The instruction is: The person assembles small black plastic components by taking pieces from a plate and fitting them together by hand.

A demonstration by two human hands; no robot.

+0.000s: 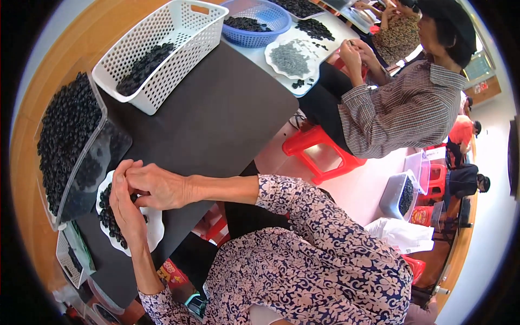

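My left hand (128, 212) and my right hand (160, 187) meet over a white scallop-edged plate (156, 230). Small round black pieces (110, 223) lie on the plate, partly hidden by my left hand. Both hands have their fingers closed and drawn together at the tips; whatever is between them is hidden or too small to make out. Just beyond the plate stands a clear plastic bin (81, 162), heaped with small black ring-like pieces (70, 135).
On the dark table (216, 108) a white perforated basket (181, 70) holds black pieces. Farther off are a blue basket (254, 38) and a plate of grey bits (292, 58). A co-worker (403, 108) in a checked shirt sits at right beside a red stool (319, 154).
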